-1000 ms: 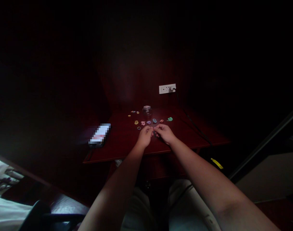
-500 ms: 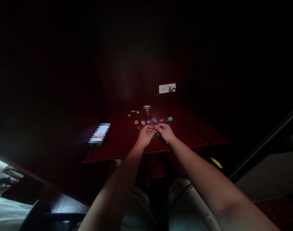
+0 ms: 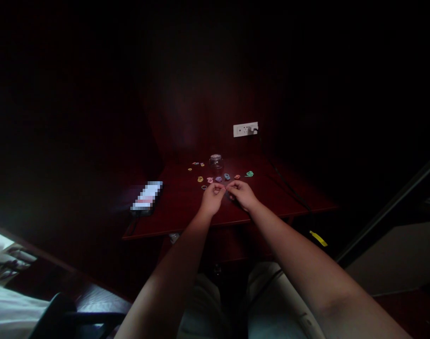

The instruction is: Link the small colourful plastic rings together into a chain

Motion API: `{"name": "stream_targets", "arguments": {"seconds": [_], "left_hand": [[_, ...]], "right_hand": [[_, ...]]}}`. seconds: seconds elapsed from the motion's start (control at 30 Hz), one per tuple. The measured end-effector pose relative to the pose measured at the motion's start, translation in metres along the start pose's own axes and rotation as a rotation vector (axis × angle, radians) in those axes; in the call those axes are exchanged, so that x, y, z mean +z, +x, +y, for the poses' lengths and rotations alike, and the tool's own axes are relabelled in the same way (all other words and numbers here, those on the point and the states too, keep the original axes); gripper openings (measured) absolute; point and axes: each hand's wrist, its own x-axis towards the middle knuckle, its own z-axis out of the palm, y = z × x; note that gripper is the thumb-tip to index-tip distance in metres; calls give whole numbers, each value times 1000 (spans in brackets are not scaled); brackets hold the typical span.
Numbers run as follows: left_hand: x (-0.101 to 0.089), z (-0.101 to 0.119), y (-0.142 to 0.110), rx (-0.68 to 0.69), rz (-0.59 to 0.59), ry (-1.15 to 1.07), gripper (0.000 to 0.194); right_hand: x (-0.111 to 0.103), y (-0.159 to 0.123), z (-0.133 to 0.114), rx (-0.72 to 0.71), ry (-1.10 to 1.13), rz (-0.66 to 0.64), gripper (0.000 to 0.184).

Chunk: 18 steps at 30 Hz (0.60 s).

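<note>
My left hand (image 3: 212, 197) and my right hand (image 3: 241, 194) meet above the front half of the table, thumbs and fingertips pinched together. What they pinch is too small and dim to make out, though a pinkish spot shows at the fingertips. Just beyond them is a row of small piles of coloured bands like hair ties: yellow (image 3: 200, 179), pink (image 3: 210, 180), purple (image 3: 218, 179), blue (image 3: 226, 176), orange (image 3: 237, 177) and green (image 3: 249, 174). One loose band (image 3: 204, 187) lies beside my left fingers.
A clear lidded jar (image 3: 216, 163) stands behind the row. Several loose bands (image 3: 202, 165) lie to its left. A phone (image 3: 147, 195) with a blurred screen rests at the table's left side. A cable runs from the wall socket (image 3: 245, 129) down across the right of the dark red table (image 3: 278, 202).
My left fingers have shifted slightly and straightened at the pinch. My fingertips stay close together, and the piles, jar and phone stay in place.
</note>
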Motion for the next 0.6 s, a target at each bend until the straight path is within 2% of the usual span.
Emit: {"name": "stream_targets", "arguments": {"seconds": [0.6], "left_hand": [[1, 5, -1, -41, 6, -48, 7]], "right_hand": [[2, -4, -7, 32, -9, -40, 23]]}}
